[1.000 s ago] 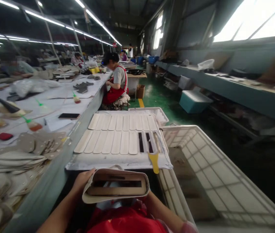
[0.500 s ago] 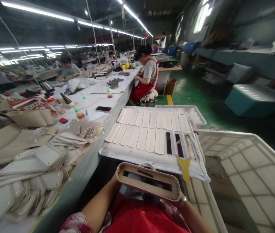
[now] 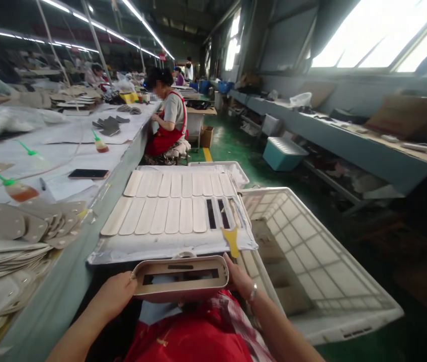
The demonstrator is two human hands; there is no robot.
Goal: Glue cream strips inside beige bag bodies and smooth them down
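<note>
A long beige box-like piece [image 3: 181,296] with rounded ends and dark slots inside is held level over my lap. My left hand [image 3: 117,294] is closed on its left end, and my right hand [image 3: 239,277] grips its right end, with the fingers partly behind it. Just beyond is a white padded board [image 3: 122,251] bearing two rows of cream strips [image 3: 186,215]. Two pieces with dark slots [image 3: 218,213] lie at the right of the near row. A yellow scraper [image 3: 231,242] rests on the board's near right edge.
A white slatted crate [image 3: 322,251] stands at the right. The long table [image 3: 53,296] on the left carries stacked beige pieces [image 3: 5,256], glue bottles [image 3: 19,191] and a phone [image 3: 88,174]. A person in a red apron [image 3: 170,118] sits farther along it.
The view has swung right. The beige piece has gone from tilted to nearly level, and both hands now show at its ends, where before they were mostly hidden.
</note>
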